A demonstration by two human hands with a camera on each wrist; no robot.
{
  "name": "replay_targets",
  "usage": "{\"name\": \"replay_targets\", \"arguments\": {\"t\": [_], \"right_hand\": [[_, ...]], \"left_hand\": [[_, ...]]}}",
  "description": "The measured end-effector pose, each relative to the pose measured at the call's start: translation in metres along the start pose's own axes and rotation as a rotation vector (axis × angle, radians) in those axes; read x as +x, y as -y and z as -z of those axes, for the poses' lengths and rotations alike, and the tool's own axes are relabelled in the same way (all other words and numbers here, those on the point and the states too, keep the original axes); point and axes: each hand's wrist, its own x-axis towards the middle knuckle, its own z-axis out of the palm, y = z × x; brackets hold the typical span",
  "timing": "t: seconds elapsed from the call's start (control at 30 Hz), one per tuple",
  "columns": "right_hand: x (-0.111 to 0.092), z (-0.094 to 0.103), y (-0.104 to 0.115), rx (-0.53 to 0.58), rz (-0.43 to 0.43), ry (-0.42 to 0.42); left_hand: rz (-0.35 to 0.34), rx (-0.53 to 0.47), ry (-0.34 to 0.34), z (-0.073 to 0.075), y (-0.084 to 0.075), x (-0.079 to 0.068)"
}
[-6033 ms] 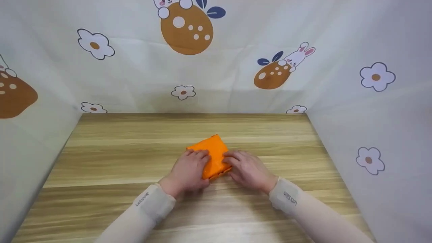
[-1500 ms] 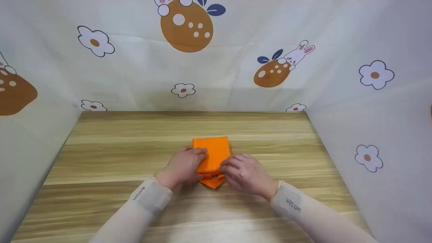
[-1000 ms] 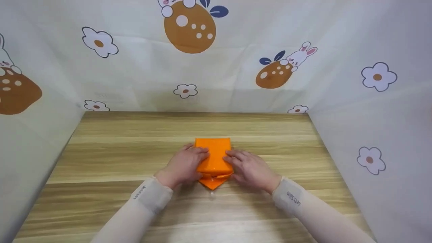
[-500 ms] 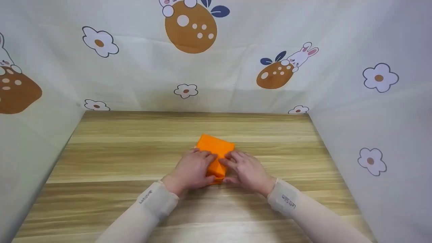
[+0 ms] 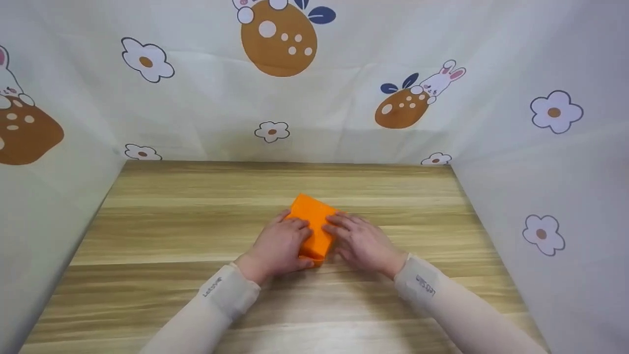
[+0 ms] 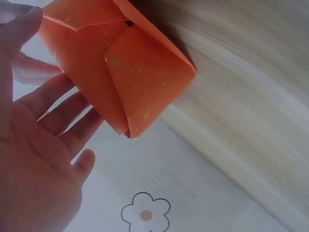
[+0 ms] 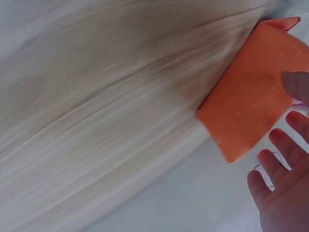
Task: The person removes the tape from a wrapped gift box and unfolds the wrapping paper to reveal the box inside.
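A box wrapped in orange paper [image 5: 309,209] sits turned at an angle on the wooden table, between my two hands. My left hand [image 5: 279,246] holds its left side, fingers over the top and thumb by the folded near end. Folded paper flaps [image 6: 145,79] form a pointed shape on that end in the left wrist view. My right hand [image 5: 364,243] rests on the right side with fairly straight fingertips on top. In the right wrist view its thumb [image 7: 295,86] touches a smooth orange face, and a small flap [image 7: 289,22] sticks out at the far corner.
The wooden table [image 5: 172,211] stretches around the box. Pale cloth [image 5: 196,98] printed with flowers, rabbits and brown fruit shapes hangs behind it and on both sides.
Both hands have turned the box from square-on to an angle, its far corner now pointing up and left. The near pointed flap, which stuck out flat a second ago, is now up by my left thumb.
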Motion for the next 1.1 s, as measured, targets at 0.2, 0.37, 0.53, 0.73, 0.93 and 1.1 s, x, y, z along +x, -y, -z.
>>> {"name": "replay_targets", "arguments": {"t": [0.2,0.37,0.53,0.73,0.93,1.1], "right_hand": [[-0.002,-0.001,0.000,-0.020,-0.019,0.004],[-0.002,-0.001,0.005,-0.069,0.000,-0.007],[-0.002,0.002,0.010,-0.119,0.036,-0.001],[0.001,0.005,0.017,-0.124,0.059,-0.016],[0.000,0.003,0.020,-0.117,0.080,-0.031],[0.000,0.002,0.019,-0.098,0.077,-0.019]], "left_hand": [[0.012,0.071,-0.025,0.001,-0.002,0.002],[0.040,0.137,-0.047,0.002,-0.002,0.003],[0.049,0.150,-0.049,0.003,0.000,0.003],[0.028,0.179,-0.027,0.005,0.004,0.002],[0.019,0.136,-0.009,0.004,0.006,-0.001],[0.010,0.103,-0.017,0.003,0.009,-0.002]]}}
